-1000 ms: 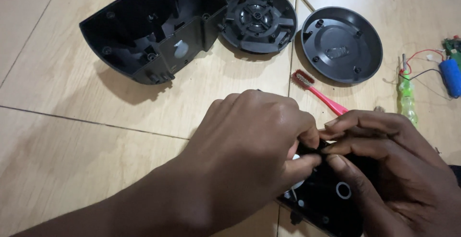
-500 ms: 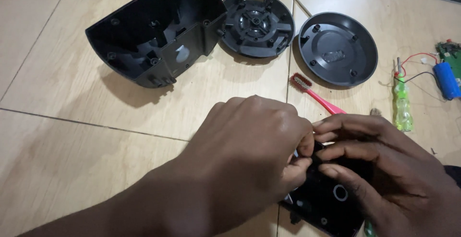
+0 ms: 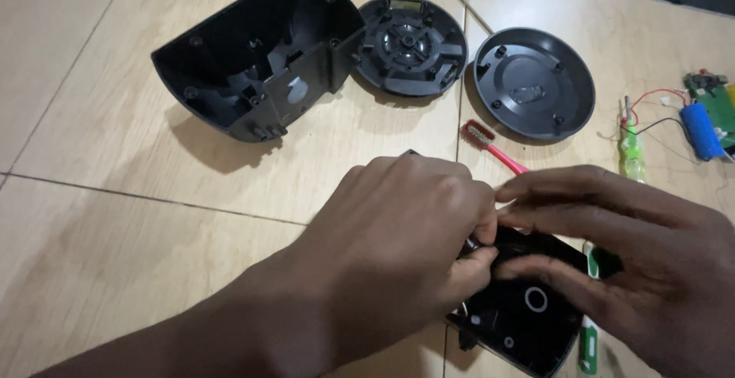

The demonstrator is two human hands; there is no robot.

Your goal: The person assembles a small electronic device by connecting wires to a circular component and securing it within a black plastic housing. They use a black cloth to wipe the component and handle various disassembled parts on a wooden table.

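A black plastic panel [image 3: 528, 317] is pinned on the tiled floor [image 3: 115, 217] beneath both hands; left hand [image 3: 398, 248] and right hand [image 3: 635, 263] fingers are pinched closed at its upper edge.

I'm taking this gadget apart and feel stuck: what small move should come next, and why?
Probably keep the right hand pressing the flat black plastic panel on the beige tiled floor while the left hand eases its pinched spot upward; both sets of fingertips meet at the panel's top edge, hiding what's there.
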